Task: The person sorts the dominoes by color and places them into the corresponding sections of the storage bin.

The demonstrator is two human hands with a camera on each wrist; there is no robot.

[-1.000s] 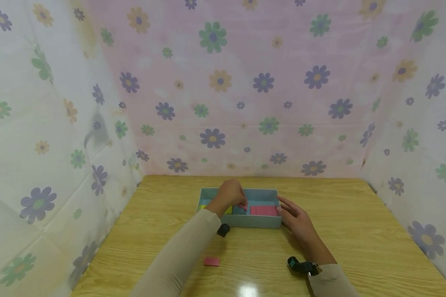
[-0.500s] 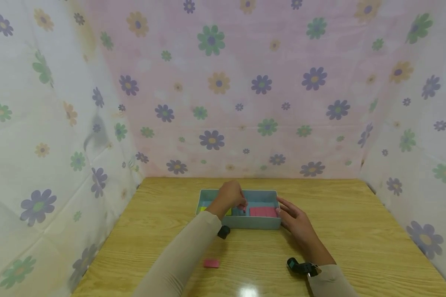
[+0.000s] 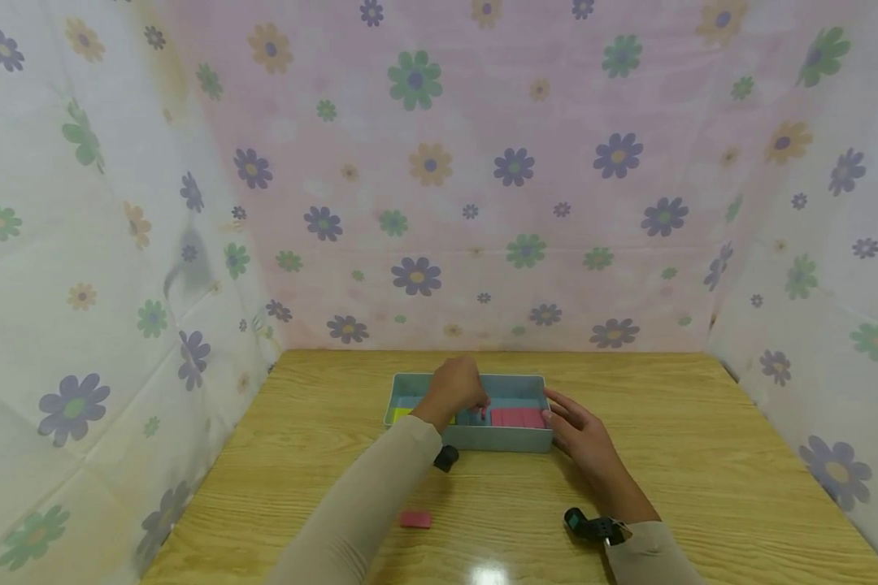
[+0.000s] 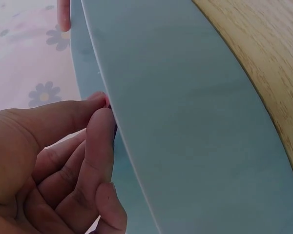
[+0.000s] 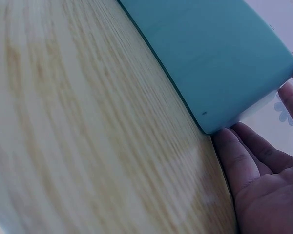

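Observation:
A shallow blue-grey box [image 3: 497,439] stands on the table, its long side facing me. My left hand [image 3: 455,388] reaches down into it, and thumb and index finger pinch a small pink piece [image 3: 484,413], mostly hidden by the fingers. In the left wrist view, the pinching fingertips [image 4: 101,114] are beside the box's rim. Side by side in the box's right part lie several pink rectangular pieces [image 3: 518,418]. Yellow pieces [image 3: 401,415] show at its left, partly behind my left wrist. My right hand [image 3: 584,435] holds the right end, thumb at the rim and fingers along the outer wall [image 5: 219,73].
One loose pink rectangular piece [image 3: 415,519] lies flat on the wooden table [image 3: 322,422], nearer to me than the box. Flower-patterned cloth [image 3: 454,187] hangs behind the table and on both sides. Dark wrist-worn devices [image 3: 593,526] sit at both wrists.
The left hand shifts very slightly to the right within the box, and the pink piece in its fingers turns a little and sits lower. The right hand stays at the box's end.

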